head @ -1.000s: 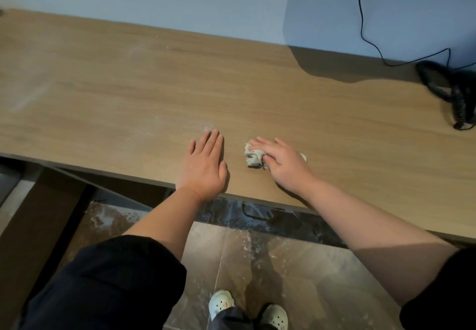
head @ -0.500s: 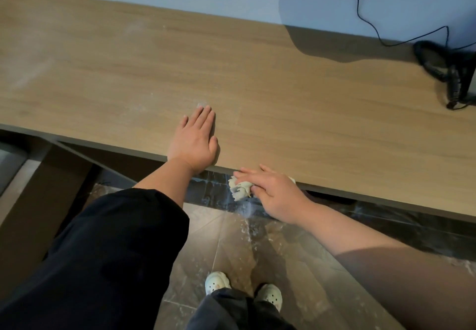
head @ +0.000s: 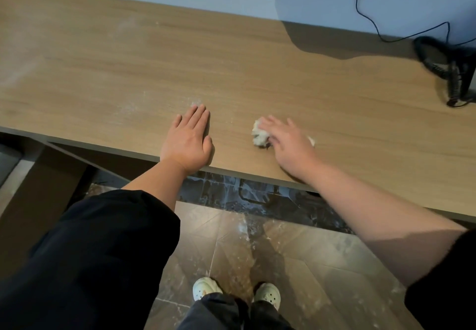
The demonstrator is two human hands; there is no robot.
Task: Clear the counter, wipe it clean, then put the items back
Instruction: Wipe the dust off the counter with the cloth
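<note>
Wood tabletop (head: 257, 59), pale dusty smears at left; black coiled cable (head: 443, 59) at far right. Left grip (head: 188, 141) — flat, palm down by the front edge, fingers straight, holding nothing. Right grip (head: 288, 144) — fingers spread, pressing a crumpled white cloth (head: 260, 135) onto the tabletop nearby.

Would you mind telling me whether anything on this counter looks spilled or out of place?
Yes: white powdery residue lies on the light wooden counter just beyond the left hand, and similar white specks dot the dark floor tiles below.
</note>
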